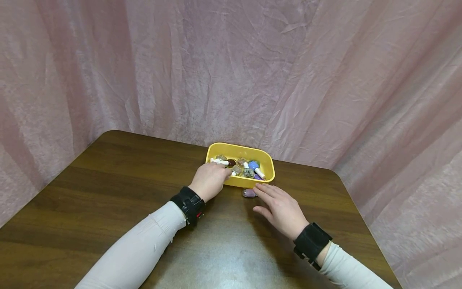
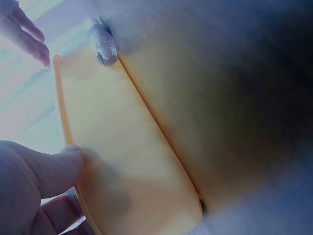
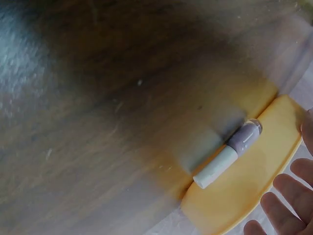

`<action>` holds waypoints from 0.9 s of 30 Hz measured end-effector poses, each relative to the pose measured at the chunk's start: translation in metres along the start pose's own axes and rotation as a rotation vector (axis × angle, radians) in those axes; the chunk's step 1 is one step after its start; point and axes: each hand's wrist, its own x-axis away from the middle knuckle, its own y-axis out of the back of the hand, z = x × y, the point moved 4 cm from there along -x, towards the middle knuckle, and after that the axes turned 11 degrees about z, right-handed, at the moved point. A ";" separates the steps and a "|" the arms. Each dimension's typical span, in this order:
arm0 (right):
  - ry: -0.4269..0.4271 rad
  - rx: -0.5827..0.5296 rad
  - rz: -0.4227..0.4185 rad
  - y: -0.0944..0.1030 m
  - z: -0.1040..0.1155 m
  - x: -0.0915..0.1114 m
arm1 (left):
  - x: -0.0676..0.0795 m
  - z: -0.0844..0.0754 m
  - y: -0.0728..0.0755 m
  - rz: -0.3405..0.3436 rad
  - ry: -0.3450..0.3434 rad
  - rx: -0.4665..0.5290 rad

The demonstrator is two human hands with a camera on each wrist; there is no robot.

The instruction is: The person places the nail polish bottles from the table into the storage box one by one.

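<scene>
A yellow plastic basket holds several nail polish bottles with white caps, among them a dark red one and a blue one. At its near left corner my left hand grips the rim; in the left wrist view the thumb is outside the wall and fingers are behind it. A lilac nail polish bottle with a white cap lies on the table against the basket's near side. Over that bottle's right end my right hand hovers, fingers extended, holding nothing.
The brown wooden table stretches to both sides of the basket and towards me. Right behind its far edge hangs a pink curtain, which also runs along the left and right.
</scene>
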 end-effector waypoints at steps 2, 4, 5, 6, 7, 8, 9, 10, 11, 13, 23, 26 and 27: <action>-0.006 0.004 0.010 -0.002 0.000 0.000 | 0.000 0.000 -0.001 0.004 0.002 -0.002; -0.011 0.010 0.021 -0.004 -0.001 0.000 | 0.000 0.000 -0.001 0.003 0.001 -0.001; -0.013 0.012 0.026 -0.004 -0.001 0.000 | 0.000 0.000 0.000 0.001 0.000 -0.001; -0.016 0.016 0.032 -0.005 -0.001 -0.001 | 0.000 0.000 0.000 -0.001 -0.002 0.001; -0.018 0.020 0.038 -0.006 -0.001 -0.001 | 0.000 0.000 0.000 0.000 -0.002 0.003; -0.020 0.024 0.044 -0.007 -0.001 -0.001 | 0.000 0.000 0.001 -0.002 -0.002 0.004; -0.022 0.026 0.049 -0.008 -0.002 -0.001 | 0.001 -0.001 0.001 -0.006 -0.004 0.006; -0.024 0.027 0.054 -0.009 -0.002 -0.001 | 0.001 -0.001 0.001 -0.006 -0.003 0.005; -0.025 0.028 0.057 -0.009 -0.002 -0.002 | 0.001 -0.001 0.001 -0.004 -0.002 0.005; -0.027 0.028 0.063 -0.010 -0.002 -0.002 | 0.001 0.000 0.001 0.001 0.001 0.003; -0.013 0.017 0.079 -0.017 -0.004 -0.009 | 0.000 0.000 0.001 0.020 0.010 0.001; -0.015 0.012 0.078 -0.018 -0.005 -0.011 | 0.000 -0.001 0.001 0.016 0.010 -0.001; -0.019 0.010 0.081 -0.018 -0.005 -0.011 | 0.000 -0.001 0.002 0.016 0.010 -0.003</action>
